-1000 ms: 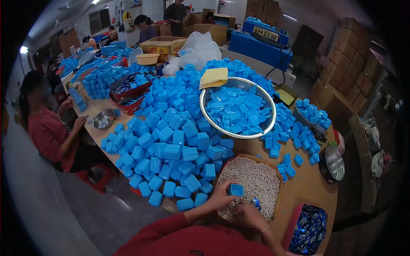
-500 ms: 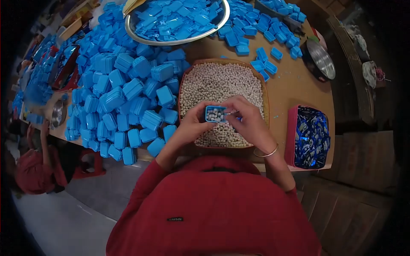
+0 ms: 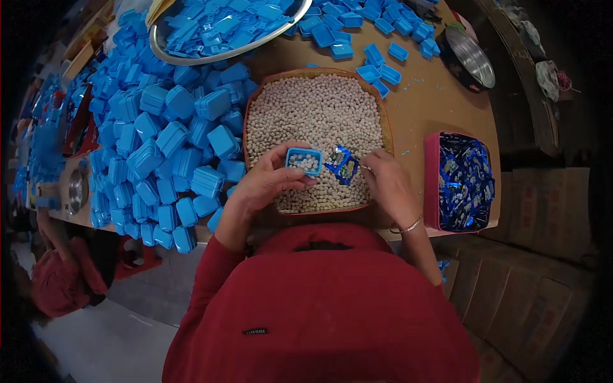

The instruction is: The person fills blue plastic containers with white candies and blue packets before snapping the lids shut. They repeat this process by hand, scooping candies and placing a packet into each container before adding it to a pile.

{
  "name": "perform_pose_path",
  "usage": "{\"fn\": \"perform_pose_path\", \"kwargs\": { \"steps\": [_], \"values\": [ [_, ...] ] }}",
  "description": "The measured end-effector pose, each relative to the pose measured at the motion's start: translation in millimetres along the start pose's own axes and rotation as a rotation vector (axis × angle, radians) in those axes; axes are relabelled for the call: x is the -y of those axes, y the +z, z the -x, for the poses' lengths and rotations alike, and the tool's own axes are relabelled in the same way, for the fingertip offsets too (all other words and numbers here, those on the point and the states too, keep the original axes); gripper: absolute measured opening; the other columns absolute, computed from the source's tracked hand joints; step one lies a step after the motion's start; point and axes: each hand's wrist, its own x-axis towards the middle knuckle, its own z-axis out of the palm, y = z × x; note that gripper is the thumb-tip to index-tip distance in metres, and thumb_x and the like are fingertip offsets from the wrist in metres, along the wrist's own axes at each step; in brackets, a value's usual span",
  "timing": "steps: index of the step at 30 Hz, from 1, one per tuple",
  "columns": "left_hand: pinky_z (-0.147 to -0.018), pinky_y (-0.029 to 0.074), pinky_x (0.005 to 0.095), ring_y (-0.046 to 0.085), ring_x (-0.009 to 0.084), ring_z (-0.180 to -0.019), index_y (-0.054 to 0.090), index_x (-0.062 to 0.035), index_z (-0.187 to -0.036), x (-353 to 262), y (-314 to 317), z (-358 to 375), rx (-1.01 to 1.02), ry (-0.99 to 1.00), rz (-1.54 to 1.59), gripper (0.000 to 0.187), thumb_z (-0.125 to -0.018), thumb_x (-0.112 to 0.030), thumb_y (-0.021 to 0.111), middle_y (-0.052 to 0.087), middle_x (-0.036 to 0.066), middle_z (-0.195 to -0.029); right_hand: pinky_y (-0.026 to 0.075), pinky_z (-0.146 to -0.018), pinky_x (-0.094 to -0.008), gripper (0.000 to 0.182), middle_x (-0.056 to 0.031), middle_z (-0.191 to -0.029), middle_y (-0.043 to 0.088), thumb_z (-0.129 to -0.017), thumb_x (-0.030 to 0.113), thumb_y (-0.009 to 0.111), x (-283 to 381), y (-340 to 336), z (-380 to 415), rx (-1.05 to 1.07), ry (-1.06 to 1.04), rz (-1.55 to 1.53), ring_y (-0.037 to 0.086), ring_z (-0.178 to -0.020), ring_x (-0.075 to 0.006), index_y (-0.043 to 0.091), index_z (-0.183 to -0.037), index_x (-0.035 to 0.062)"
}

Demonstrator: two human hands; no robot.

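Two hands over the tray [image 3: 255,102] of pale beads [image 3: 319,112], and both are busy. Left hand [image 3: 265,185] has its fingers clamped round a small blue box [image 3: 304,160], open side up, a layer of beads showing inside — it's held just above the tray's near half. Right hand [image 3: 389,185] sits beside it, thumb and forefinger pinched together at a blue foil packet [image 3: 342,163]; the packet lies on the beads between the hands, just beside the box, and whether it's actually lifted I cannot tell.

Left of the tray, a big heap of closed blue cases [image 3: 172,147] spreads across the table [image 3: 434,96], some touching the tray's wall. Up top, a steel bowl [image 3: 191,57] full of blue lids, partly cut off by the frame. A few loose lids [image 3: 382,71] lie near the tray's far right corner. Right of the hands, a pink bin [image 3: 433,179] packed with more foil packets, near the table's edge. Dark round pot [image 3: 469,59] beyond it — well apart from the hands. Far left, another person in red [image 3: 60,281] sits at the table.
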Motion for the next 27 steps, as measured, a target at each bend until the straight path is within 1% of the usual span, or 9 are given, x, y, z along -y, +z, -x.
{"fn": "perform_pose_path", "kwargs": {
  "steps": [3, 5, 6, 8, 11, 14, 19, 23, 27],
  "values": [
    [-0.067, 0.056, 0.0264, 0.064, 0.0141, -0.077, 0.052, -0.0045, -0.114, 13, 4, -5, -0.166, 0.026, -0.158, 0.031, -0.085, -0.008, 0.063, 0.062, 0.006, -0.095, 0.048, -0.071, -0.0434, 0.016, -0.0149, -0.086, 0.057, -0.078, 0.010, 0.065, -1, 8, -14, -0.065, 0.023, -0.042, 0.058, -0.083, -0.0353, 0.061, -0.091, 0.0025],
    [-0.062, 0.056, 0.0252, 0.062, 0.0126, -0.075, 0.053, -0.0038, -0.110, 15, 0, -9, -0.210, 0.031, -0.172, 0.024, -0.087, -0.009, 0.061, 0.061, 0.005, -0.093, 0.048, -0.072, -0.0440, 0.023, -0.0158, -0.088, 0.057, -0.077, 0.011, 0.066, -1, 27, -22, -0.200, -0.105, -0.110, 0.058, -0.087, -0.0356, 0.059, -0.097, 0.0020],
    [-0.057, 0.055, 0.0245, 0.061, 0.0116, -0.072, 0.054, -0.0033, -0.108, 15, 1, -10, -0.237, 0.069, -0.208, 0.020, -0.090, -0.010, 0.058, 0.060, 0.005, -0.091, 0.047, -0.074, -0.0442, 0.029, -0.0166, -0.089, 0.057, -0.076, 0.012, 0.068, 2, 28, -24, -0.034, -0.009, -0.162, 0.056, -0.090, -0.0362, 0.057, -0.102, 0.0016],
    [-0.056, 0.055, 0.0244, 0.061, 0.0109, -0.071, 0.054, -0.0031, -0.108, 14, 3, -8, -0.295, 0.081, -0.245, 0.019, -0.091, -0.011, 0.055, 0.059, 0.004, -0.089, 0.046, -0.072, -0.0436, 0.037, -0.0159, -0.093, 0.056, -0.077, 0.012, 0.069, -1, 36, -25, -0.026, -0.102, -0.120, 0.056, -0.087, -0.0359, 0.053, -0.110, 0.0029],
    [-0.054, 0.054, 0.0240, 0.060, 0.0103, -0.072, 0.055, -0.0029, -0.106, 16, 6, -9, -0.269, 0.133, -0.248, 0.019, -0.089, -0.009, 0.059, 0.059, 0.004, -0.087, 0.047, -0.072, -0.0416, 0.024, -0.0153, -0.092, 0.057, -0.078, 0.010, 0.067, -7, 32, -26, 0.084, -0.074, -0.243, 0.059, -0.083, -0.0333, 0.058, -0.099, 0.0031],
    [-0.051, 0.052, 0.0235, 0.060, 0.0098, -0.067, 0.055, -0.0051, -0.103, 20, 1, -10, -0.243, 0.139, -0.355, 0.019, -0.086, -0.010, 0.062, 0.061, 0.003, -0.085, 0.047, -0.070, -0.0432, 0.013, -0.0144, -0.089, 0.059, -0.079, 0.011, 0.064, -24, 11, -41, -0.050, 0.015, -0.231, 0.060, -0.083, -0.0345, 0.060, -0.086, 0.0023],
    [-0.048, 0.049, 0.0223, 0.059, 0.0088, -0.063, 0.055, -0.0078, -0.101, 25, -4, -13, -0.307, 0.086, -0.230, 0.015, -0.088, -0.012, 0.061, 0.061, 0.002, -0.083, 0.048, -0.069, -0.0449, 0.007, -0.0156, -0.088, 0.060, -0.078, 0.007, 0.062, -95, -9, -108, -0.368, 0.152, -0.106, 0.060, -0.081, -0.0357, 0.062, -0.085, 0.0045],
    [-0.048, 0.049, 0.0221, 0.058, 0.0074, -0.068, 0.056, -0.0063, -0.099, 19, 6, -11, -0.329, 0.135, -0.300, 0.012, -0.090, -0.013, 0.059, 0.060, 0.002, -0.083, 0.048, -0.073, -0.0441, 0.012, -0.0164, -0.092, 0.060, -0.078, 0.012, 0.064, -143, -2, -163, -0.378, 0.143, -0.027, 0.060, -0.087, -0.0349, 0.064, -0.088, 0.0055],
    [-0.051, 0.047, 0.0212, 0.058, 0.0072, -0.063, 0.055, -0.0053, -0.101, 22, 5, -13, -0.323, 0.163, -0.300, 0.013, -0.090, -0.012, 0.059, 0.061, 0.001, -0.080, 0.048, -0.076, -0.0428, 0.017, -0.0161, -0.099, 0.060, -0.078, 0.017, 0.066, -160, 18, -207, -0.457, 0.102, -0.057, 0.060, -0.089, -0.0335, 0.065, -0.090, 0.0053]
  ]
}}
